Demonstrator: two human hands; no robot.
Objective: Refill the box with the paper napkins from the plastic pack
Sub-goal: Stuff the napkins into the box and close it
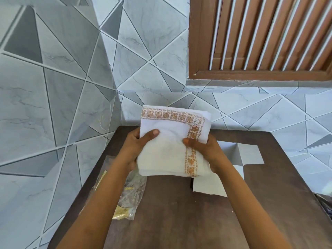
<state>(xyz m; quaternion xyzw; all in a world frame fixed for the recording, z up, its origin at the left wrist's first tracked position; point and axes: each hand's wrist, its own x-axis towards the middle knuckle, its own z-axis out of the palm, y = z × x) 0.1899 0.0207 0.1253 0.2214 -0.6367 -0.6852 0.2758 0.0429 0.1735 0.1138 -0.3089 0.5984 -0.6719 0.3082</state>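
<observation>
While both hands, left hand (138,148) and right hand (203,151), clasped the napkin stack (170,141) with fingers wrapped around its sides, the flattened box (239,159) lay right of the stack, nearer the right hand.

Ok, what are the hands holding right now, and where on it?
Both hands hold the stack of napkins above the table: the left hand grips its left edge, the right hand its right edge, thumbs on top.

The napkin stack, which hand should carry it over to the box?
Right, probably. Both hands grip the napkin stack, but the white box lies flat beside the right hand; the left hand is nearer the empty plastic pack.
</observation>
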